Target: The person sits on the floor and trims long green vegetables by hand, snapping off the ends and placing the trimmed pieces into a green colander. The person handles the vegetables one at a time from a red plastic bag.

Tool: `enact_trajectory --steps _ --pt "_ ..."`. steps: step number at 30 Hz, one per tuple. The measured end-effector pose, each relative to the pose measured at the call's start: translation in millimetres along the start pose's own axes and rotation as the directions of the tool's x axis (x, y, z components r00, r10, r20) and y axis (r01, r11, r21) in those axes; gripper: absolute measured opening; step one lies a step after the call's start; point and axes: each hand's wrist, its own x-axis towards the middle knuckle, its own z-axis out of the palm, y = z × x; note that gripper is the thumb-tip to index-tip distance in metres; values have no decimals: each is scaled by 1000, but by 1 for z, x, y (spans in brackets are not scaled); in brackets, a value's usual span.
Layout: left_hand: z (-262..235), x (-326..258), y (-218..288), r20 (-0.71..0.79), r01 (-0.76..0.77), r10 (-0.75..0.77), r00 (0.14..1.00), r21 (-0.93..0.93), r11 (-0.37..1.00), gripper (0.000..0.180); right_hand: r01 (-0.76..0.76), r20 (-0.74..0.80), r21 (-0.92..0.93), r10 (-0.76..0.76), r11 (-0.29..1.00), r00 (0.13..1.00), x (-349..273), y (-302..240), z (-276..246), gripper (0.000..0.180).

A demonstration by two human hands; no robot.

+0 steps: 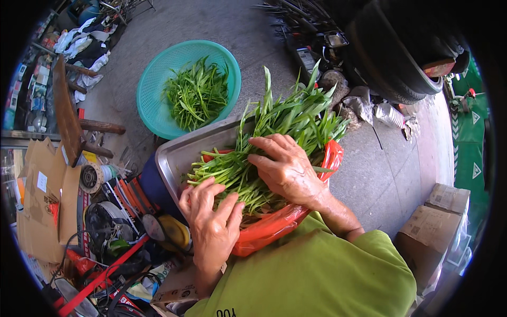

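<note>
A big bunch of leafy greens that look like water spinach (296, 119) lies across a metal tray (203, 138) in front of me, cut stems toward the left and long leaves toward the far right. Under and around it is a red plastic bag (274, 228), lapping over the tray's near side. My right hand (288, 171) rests on top of the stems, fingers apart and slightly bent. At the near left edge of the bunch is my left hand (214, 219), its fingers spread and the tips close to the stem ends. Neither hand grips anything visibly.
Beyond the tray stands a teal plastic basket (150, 90) with more greens in it. A wooden stool (68, 113) lies tipped at the left, above cardboard (45, 195) and piled tools. Tyres (388, 53) stand far right; cardboard boxes (430, 232) sit near right.
</note>
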Motion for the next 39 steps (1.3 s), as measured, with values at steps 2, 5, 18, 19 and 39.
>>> enact_trajectory --steps 2,5,18,19,39 --pt "-5 -3 2 -3 -5 5 1000 -13 1000 17 25 -11 40 -24 999 1000 -1 1 -5 28" --pt "-8 2 6 -67 9 -12 998 -39 999 20 70 -81 -12 -70 997 994 2 -6 -19 30" --pt "-8 21 30 -319 -192 140 937 -138 972 33 215 -329 77 -179 974 927 -9 -43 -71 35" --pt "-9 20 32 -345 -209 144 928 -159 965 34 235 -331 92 -193 968 924 -10 -45 -75 35" --pt "-33 20 -23 -156 -96 -582 798 -986 134 19 -87 -203 331 162 940 966 -2 -44 -40 16"
